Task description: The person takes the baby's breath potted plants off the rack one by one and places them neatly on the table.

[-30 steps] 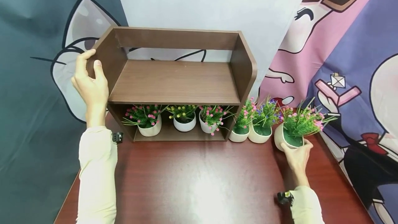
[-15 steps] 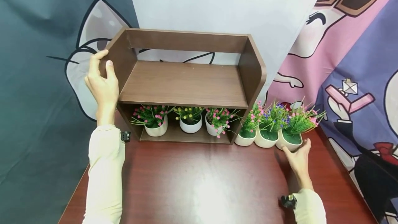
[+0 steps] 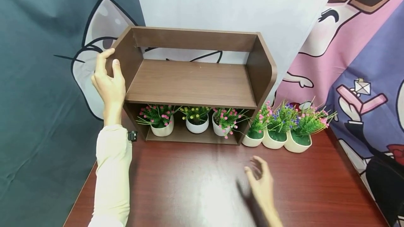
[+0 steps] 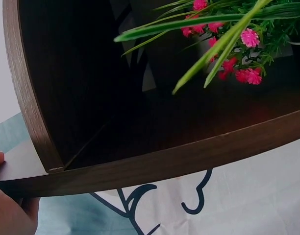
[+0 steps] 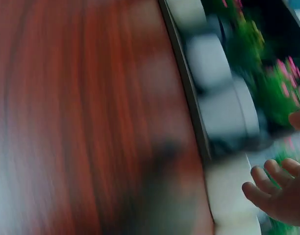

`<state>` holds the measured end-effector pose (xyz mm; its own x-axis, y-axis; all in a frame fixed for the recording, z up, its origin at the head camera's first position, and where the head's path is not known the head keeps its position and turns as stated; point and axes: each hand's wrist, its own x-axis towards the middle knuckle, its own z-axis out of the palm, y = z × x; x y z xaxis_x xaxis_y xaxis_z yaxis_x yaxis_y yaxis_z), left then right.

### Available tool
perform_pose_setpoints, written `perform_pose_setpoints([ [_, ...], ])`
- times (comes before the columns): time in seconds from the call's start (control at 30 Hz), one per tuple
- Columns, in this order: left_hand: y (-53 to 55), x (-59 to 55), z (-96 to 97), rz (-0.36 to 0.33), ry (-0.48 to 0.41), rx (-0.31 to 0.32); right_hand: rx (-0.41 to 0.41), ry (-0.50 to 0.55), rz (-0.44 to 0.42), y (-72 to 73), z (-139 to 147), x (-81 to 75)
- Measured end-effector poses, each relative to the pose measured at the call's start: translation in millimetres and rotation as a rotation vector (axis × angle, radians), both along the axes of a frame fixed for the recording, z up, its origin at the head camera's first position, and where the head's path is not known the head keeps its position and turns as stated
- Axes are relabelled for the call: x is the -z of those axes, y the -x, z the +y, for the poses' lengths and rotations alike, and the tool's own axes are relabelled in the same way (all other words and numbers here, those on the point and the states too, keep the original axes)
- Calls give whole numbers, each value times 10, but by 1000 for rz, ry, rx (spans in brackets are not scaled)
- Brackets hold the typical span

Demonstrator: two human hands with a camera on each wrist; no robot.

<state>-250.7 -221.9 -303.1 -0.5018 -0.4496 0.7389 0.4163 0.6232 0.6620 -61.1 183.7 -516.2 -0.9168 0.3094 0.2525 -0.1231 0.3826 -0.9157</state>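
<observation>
My left hand point(image 3: 109, 85) grips the left side panel of a brown two-tier wooden shelf point(image 3: 190, 81), thumb on the inner face and fingers outside. The left wrist view shows only part of that hand at the panel edge. My right hand point(image 3: 262, 185) is above the table, empty, fingers loosely bent. Beside the shelf's right side stand three white pots of artificial flowers: a pink one point(image 3: 253, 139), a blue-purple one point(image 3: 274, 141) and a pink one point(image 3: 297, 143) farthest right. The right wrist view is blurred.
On the lower tier stand a pink-flowered pot point(image 3: 162, 129), a yellow-flowered pot point(image 3: 197, 125) and another pink-flowered pot point(image 3: 222, 127). The reddish-brown table point(image 3: 176, 181) runs in front. Printed cloth point(image 3: 41, 90) hangs behind and at both sides.
My right hand has put down the rightmost flower pot beside the others, let go of it and moved left toward me. The left hand stays on the shelf. The head view has shifted slightly.
</observation>
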Motion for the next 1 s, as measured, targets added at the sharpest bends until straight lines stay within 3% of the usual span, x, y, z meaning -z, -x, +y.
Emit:
perform_pose_setpoints([
  [0.07,0,-4,-9,4,1,1,-89,25,-15,32,-278,-115],
  [0.23,10,-9,-7,11,33,6,-157,64,-24,252,-659,-189],
  [0.37,25,-15,14,4,15,9,-109,105,-41,607,-734,-16],
  [0.47,24,-20,11,8,8,8,-28,53,-65,881,-781,55],
  [0.6,13,-14,3,8,9,7,77,-28,-98,1135,-859,63],
  [0.77,2,-1,-1,-2,13,-7,139,-74,16,1353,-912,147],
  [1.0,-13,26,27,33,43,-4,161,-363,221,1534,-858,180],
])
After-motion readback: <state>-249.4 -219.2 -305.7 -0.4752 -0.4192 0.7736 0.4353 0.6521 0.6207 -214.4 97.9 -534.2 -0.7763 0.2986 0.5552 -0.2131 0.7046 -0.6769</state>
